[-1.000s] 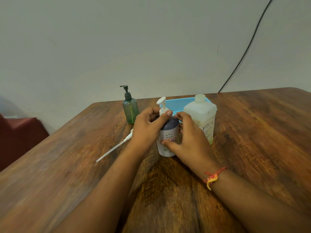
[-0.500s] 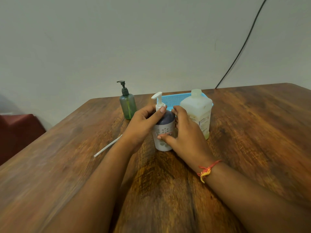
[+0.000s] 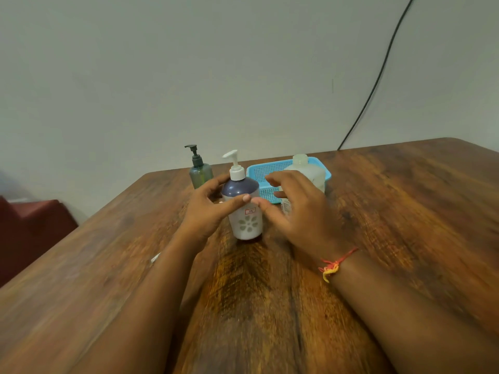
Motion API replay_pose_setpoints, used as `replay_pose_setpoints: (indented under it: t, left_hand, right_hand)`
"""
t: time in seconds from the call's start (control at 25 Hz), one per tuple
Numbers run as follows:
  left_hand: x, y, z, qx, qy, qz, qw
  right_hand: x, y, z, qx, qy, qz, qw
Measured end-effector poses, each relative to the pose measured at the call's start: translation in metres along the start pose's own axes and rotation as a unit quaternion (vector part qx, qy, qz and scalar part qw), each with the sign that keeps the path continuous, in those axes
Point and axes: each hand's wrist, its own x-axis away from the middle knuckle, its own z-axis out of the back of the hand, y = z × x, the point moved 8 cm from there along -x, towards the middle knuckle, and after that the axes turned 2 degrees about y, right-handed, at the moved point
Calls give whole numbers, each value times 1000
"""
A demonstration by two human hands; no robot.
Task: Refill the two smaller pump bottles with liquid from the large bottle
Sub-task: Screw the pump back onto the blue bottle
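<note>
I'm steadying the white pump bottle (image 3: 245,209) with my left hand (image 3: 209,209) wrapped round it — right hand (image 3: 293,211), spread wide, is hovering at three o'clock — best gripping low while twisting.

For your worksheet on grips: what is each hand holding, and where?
Left hand grips the white bottle at its shoulder; right hand is open, holding nothing.
</note>
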Motion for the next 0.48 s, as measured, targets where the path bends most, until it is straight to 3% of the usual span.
replay_pose_setpoints:
  t: [0.08, 0.16, 0.48]
  left_hand:
    - [-9, 7, 12, 34, 65, 3, 997]
    - [-24, 17, 15, 67, 108, -3, 992]
    - [-104, 16, -45, -29, 137, -18, 990]
  right_hand:
    - [-2, 0, 19, 40, 94, 25, 994]
    - [-2, 9, 29, 97, 143, -2, 985]
    - [5, 50, 31, 162, 159, -145, 963]
